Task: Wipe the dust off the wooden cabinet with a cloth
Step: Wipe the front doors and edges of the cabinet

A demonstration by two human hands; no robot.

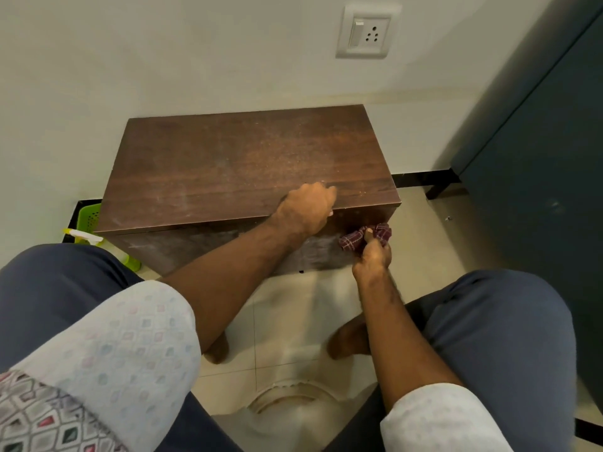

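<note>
A low dark wooden cabinet (235,164) stands against the white wall, its top speckled with dust. My left hand (306,208) grips the front edge of the top near the right end, fingers curled over it. My right hand (373,256) holds a bunched maroon checked cloth (365,236) pressed against the cabinet's front face near its right corner. The front face shows pale dust streaks.
A green basket (88,216) and a spray bottle (98,243) sit on the floor left of the cabinet. A dark blue piece of furniture (538,164) stands at the right. A wall socket (367,31) is above. My knees and bare feet are on the tiled floor.
</note>
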